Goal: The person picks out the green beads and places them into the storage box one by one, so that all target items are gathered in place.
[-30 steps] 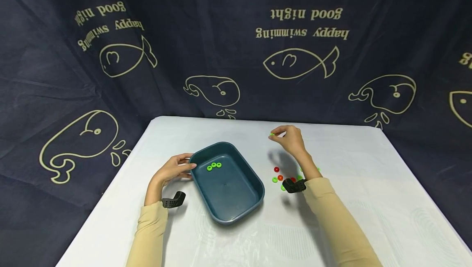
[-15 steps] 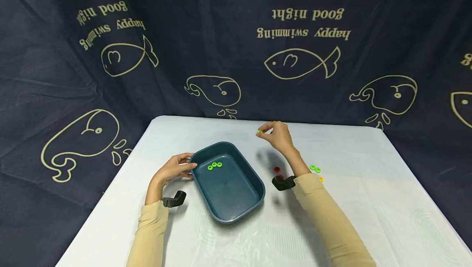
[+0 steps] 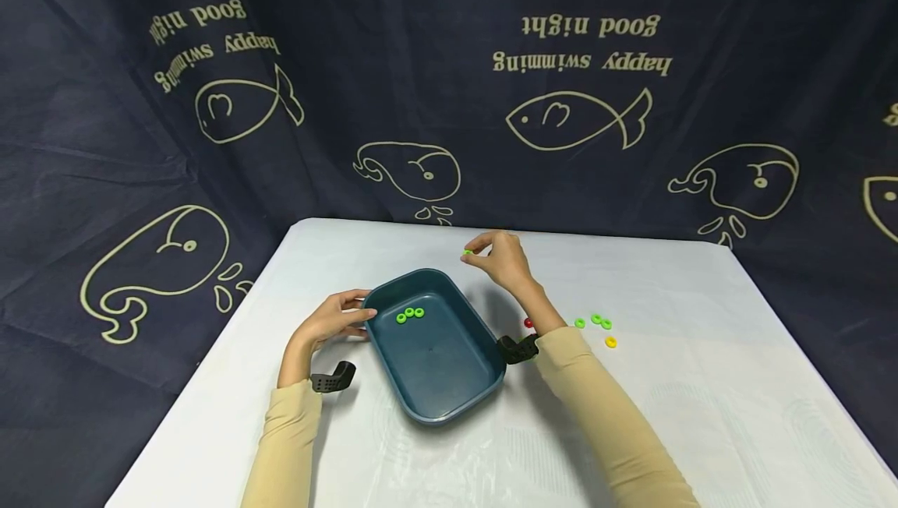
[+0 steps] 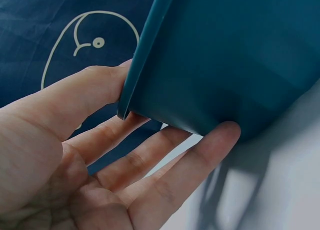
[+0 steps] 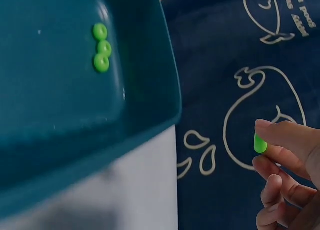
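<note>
A dark teal plastic bin [image 3: 431,360] stands on the table with three green ring-shaped beads [image 3: 410,312] in a short row near its far left corner. My left hand [image 3: 331,321] grips the bin's left side; in the left wrist view the thumb [image 4: 95,92] lies over the rim and the fingers are against the outer wall. Beyond the bin's far right side, my right hand [image 3: 501,260] is raised, pinching one green bead [image 5: 260,143] between thumb and finger. It is apart from the bin.
On the white table [image 3: 701,383], right of the bin, lie several loose beads: green ones [image 3: 596,319], a yellow one [image 3: 611,342] and a red one [image 3: 529,322] partly behind the right arm. A dark patterned cloth [image 3: 449,87] hangs behind the table.
My right hand has moved left with its green bead, from above the loose beads toward the bin's far side. The left hand and the bin have stayed in place.
</note>
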Motion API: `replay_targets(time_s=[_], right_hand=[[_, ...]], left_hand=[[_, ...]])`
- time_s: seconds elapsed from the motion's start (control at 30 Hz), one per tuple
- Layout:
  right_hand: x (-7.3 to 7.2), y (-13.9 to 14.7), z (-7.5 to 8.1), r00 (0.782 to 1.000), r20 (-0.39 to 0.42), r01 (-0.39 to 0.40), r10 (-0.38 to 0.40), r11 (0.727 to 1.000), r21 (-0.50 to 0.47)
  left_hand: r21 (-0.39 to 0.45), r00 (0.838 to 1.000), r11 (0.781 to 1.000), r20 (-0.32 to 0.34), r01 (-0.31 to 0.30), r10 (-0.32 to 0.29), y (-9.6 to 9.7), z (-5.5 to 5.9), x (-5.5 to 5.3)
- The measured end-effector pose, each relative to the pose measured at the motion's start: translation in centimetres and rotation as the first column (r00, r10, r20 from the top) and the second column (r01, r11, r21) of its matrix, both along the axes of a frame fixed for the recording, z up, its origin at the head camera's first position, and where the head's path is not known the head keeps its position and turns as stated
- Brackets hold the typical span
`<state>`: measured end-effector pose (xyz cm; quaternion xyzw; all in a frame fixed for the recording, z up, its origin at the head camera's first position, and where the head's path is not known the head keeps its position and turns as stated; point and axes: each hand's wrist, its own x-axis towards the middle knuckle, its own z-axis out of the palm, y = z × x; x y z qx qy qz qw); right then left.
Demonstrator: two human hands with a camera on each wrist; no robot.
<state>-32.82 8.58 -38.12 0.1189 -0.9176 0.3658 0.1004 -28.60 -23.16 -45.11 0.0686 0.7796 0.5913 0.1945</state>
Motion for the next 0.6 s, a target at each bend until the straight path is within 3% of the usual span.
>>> replay_targets(time_s=[0.6], right_hand=[[0.6, -5.0, -1.0, 0.996, 0.036, -0.085, 0.084, 0.996, 0.026]], left_hand=[[0.007, 1.0, 1.0, 0.006, 0.004, -0.004, 0.0, 0.3, 0.0]])
